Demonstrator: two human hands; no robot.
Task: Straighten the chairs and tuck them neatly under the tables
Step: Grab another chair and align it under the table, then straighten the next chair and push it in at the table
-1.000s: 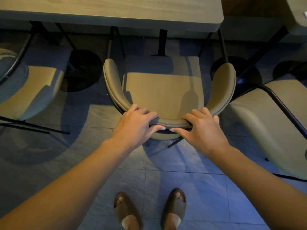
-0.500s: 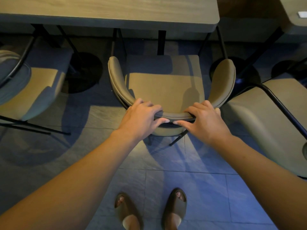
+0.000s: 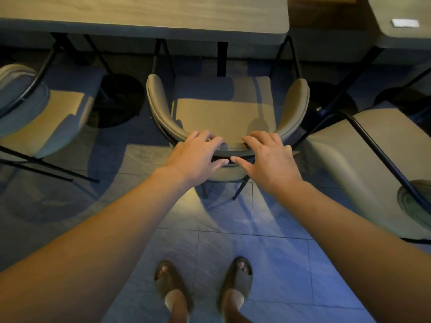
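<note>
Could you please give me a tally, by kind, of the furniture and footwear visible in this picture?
Chairs: 3 (middle chair, left chair, right chair)
Tables: 2 (near table, right table)
Sandals: 2 (left sandal, right sandal)
Total: 7

A café (or eatery): rows of tables [image 3: 144, 17] and padded chairs [image 3: 224, 113].

My left hand [image 3: 197, 157] and right hand [image 3: 268, 157] curl over the chair's curved backrest [image 3: 163, 120], thumbs nearly meeting behind it. The seat's front edge looks about level with the table [image 3: 144, 15] edge. My sandals [image 3: 171, 283] stand on tile.
</note>
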